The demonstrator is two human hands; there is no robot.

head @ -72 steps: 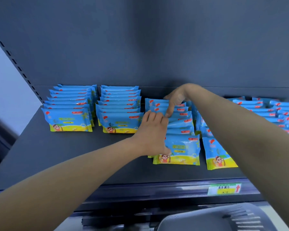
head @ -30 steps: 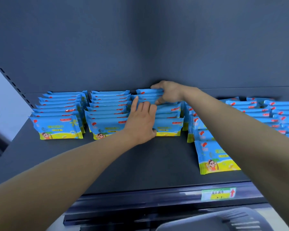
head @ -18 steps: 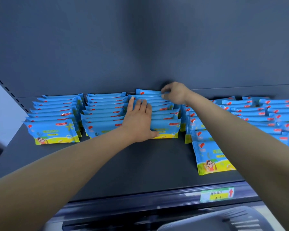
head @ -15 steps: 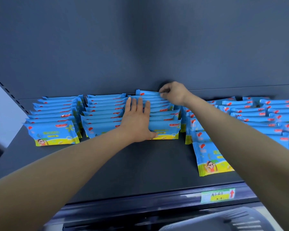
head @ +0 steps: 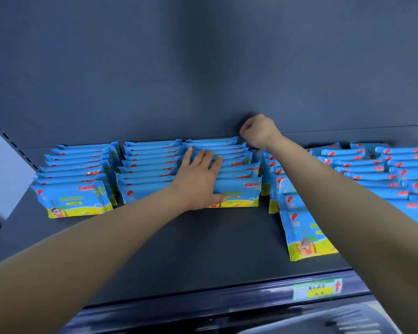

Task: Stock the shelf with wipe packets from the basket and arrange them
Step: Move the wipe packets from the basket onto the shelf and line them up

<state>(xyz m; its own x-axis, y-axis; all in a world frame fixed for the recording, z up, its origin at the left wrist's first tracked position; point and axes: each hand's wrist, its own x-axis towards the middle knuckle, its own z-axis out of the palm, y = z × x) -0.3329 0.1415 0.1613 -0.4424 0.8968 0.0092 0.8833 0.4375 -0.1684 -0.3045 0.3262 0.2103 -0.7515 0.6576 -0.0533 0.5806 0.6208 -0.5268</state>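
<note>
Wipe packets (head: 237,186) lie under flat left hand (head: 198,182); right hand (head: 257,132) fisted.

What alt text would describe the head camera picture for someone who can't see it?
A person's left hand lies flat on a row of blue wipe packets on a shelf; the curled right hand is at the row's back.

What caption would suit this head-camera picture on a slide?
Left hand rests flat on a row of wipe packets on the shelf; right hand curls at its back.
</note>
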